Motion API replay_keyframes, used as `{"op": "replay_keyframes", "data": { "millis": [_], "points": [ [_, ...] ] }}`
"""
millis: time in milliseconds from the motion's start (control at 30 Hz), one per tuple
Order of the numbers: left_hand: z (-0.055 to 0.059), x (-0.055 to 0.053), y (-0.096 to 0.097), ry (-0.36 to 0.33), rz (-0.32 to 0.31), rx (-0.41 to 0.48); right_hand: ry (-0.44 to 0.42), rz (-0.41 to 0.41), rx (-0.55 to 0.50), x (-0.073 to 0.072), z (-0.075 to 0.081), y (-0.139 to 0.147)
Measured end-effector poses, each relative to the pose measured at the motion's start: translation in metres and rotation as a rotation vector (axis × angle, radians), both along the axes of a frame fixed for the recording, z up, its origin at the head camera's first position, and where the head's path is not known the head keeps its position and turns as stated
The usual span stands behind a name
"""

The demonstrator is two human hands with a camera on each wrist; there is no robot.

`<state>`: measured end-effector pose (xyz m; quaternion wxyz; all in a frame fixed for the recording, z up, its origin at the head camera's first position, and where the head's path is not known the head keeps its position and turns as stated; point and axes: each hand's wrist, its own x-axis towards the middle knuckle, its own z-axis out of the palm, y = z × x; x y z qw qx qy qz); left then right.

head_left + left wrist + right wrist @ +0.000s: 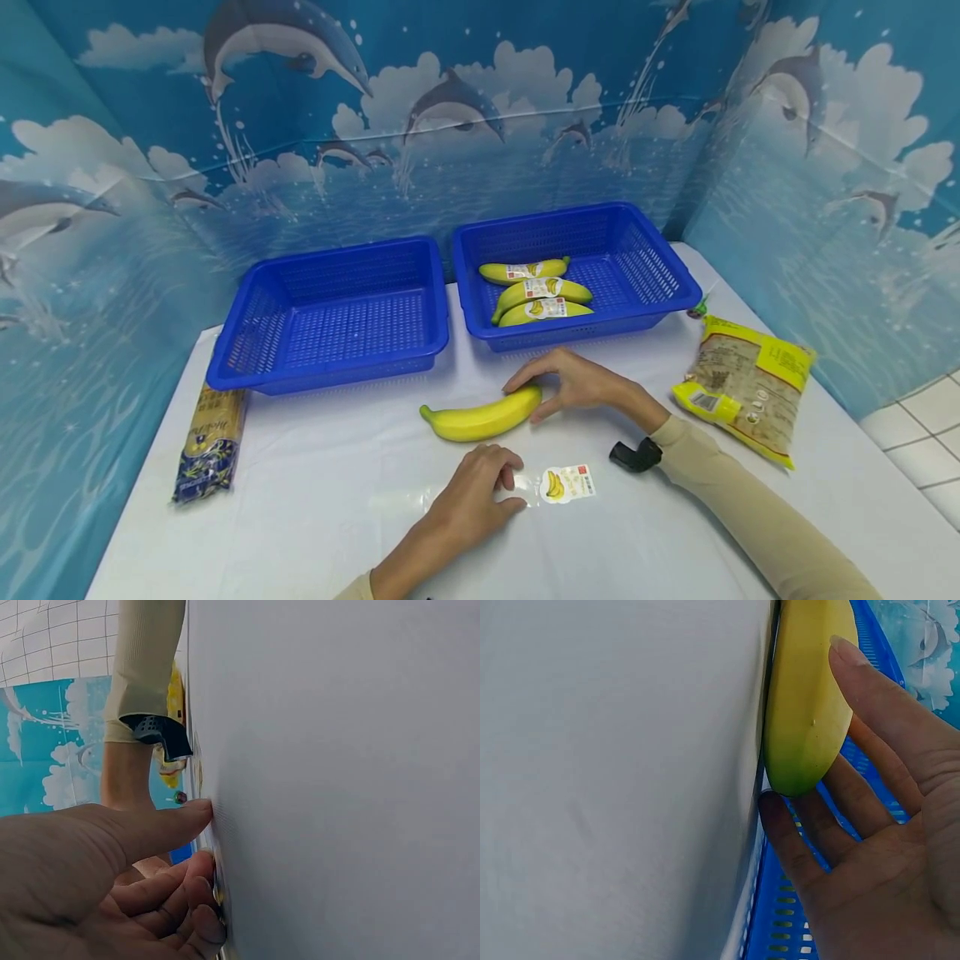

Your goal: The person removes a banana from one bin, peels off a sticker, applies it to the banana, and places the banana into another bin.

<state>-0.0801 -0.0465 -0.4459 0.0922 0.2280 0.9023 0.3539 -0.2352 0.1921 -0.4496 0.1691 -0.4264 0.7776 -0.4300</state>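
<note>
A yellow banana (480,421) lies on the white table in front of the baskets, its stem pointing left. My right hand (566,383) holds its right end, forefinger on the far side and thumb on the near side. In the right wrist view the thumb overlaps the banana (806,697) and the other fingers spread below its tip. Nearer me, my left hand (472,496) rests over a clear plastic strip with a banana-printed label (567,484). Its fingers are loosely bent, the thumb (184,825) apart from them, fingertips at the table surface.
At the back right, a blue basket (652,308) contains three labelled bananas (543,289). Left of it stands an empty blue basket (330,371). A pasta packet (210,446) lies far left, a yellow-and-clear bag (750,383) far right. A black device (636,456) sits at the right wrist.
</note>
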Motion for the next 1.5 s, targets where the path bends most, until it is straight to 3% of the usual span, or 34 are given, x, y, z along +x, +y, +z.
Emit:
{"op": "replay_keyframes", "data": {
  "millis": [133, 233, 267, 367, 500, 600, 767, 1100, 1500],
  "points": [
    [0.001, 0.0, -0.001, -0.021, 0.016, -0.019, -0.009, 0.007, -0.004, 0.0, 0.0, 0.001],
    [-0.001, 0.0, -0.002, 0.008, 0.004, -0.005, -0.008, 0.013, -0.01, 0.0, -0.001, 0.001],
    [-0.004, 0.0, -0.002, 0.026, -0.002, 0.003, -0.008, 0.014, -0.011, 0.0, -0.001, 0.001],
    [-0.025, -0.004, -0.004, 0.124, -0.024, -0.02, -0.005, 0.015, -0.013, -0.001, -0.001, 0.002],
    [-0.031, -0.004, -0.005, 0.175, -0.018, -0.054, -0.01, 0.02, -0.012, -0.001, -0.002, 0.001],
    [-0.01, 0.0, -0.003, 0.112, 0.0, -0.056, -0.014, 0.021, -0.008, -0.001, -0.001, 0.001],
    [0.005, 0.002, -0.001, 0.046, 0.013, -0.096, -0.005, 0.015, -0.005, -0.001, -0.001, 0.001],
    [0.007, 0.001, -0.002, 0.092, 0.034, -0.156, -0.002, 0.017, 0.0, -0.002, -0.001, 0.0],
    [0.007, -0.002, -0.003, 0.084, 0.021, -0.166, 0.002, 0.024, -0.002, -0.003, -0.002, 0.0]
  ]
}}
